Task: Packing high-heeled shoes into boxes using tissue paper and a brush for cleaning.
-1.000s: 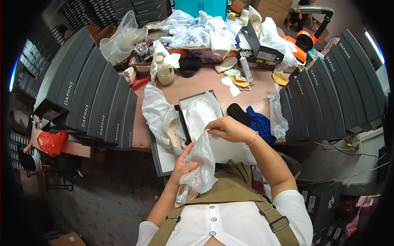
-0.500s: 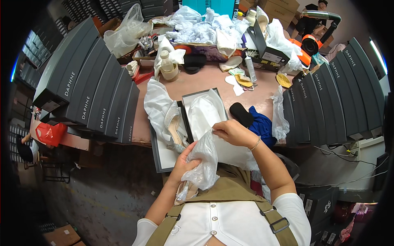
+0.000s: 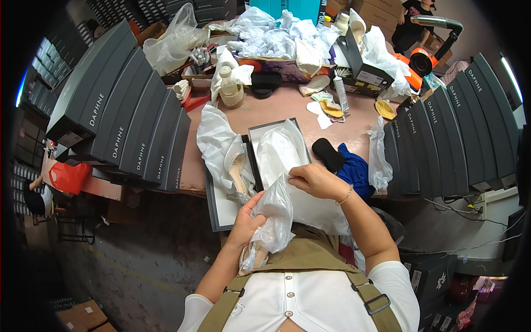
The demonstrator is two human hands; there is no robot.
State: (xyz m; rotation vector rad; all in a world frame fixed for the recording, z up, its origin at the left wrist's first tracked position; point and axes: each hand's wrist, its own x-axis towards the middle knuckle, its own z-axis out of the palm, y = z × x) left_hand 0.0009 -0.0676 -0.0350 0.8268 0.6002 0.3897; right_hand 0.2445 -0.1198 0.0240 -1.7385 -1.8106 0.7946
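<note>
My left hand [image 3: 245,226] is closed around a shoe [image 3: 256,253] inside a thin, clear plastic bag [image 3: 276,213], just in front of my apron. The shoe's pale insole shows through the film below the hand; the rest is covered by wrinkled plastic. With finger and thumb my right hand [image 3: 315,181] pinches the bag's upper edge. Beyond the left hand, a glittery silver high-heeled pump [image 3: 234,169] lies on white tissue paper [image 3: 210,130] over an open shoebox [image 3: 220,213]. Beside it stands another box part [image 3: 299,131] lined with white paper.
Stacked dark shoeboxes [image 3: 105,119] rise at the left, with more boxes [image 3: 442,135] at the right. A black pad [image 3: 327,154] and blue cloth [image 3: 354,170] lie right of the lined box. Farther back are a glue bottle [image 3: 230,91], crumpled paper [image 3: 276,36] and an orange tool [image 3: 421,61].
The whole view has shifted slightly. Around the shoe the plastic has changed its folds a little, while both hands keep their hold in nearly the same place.
</note>
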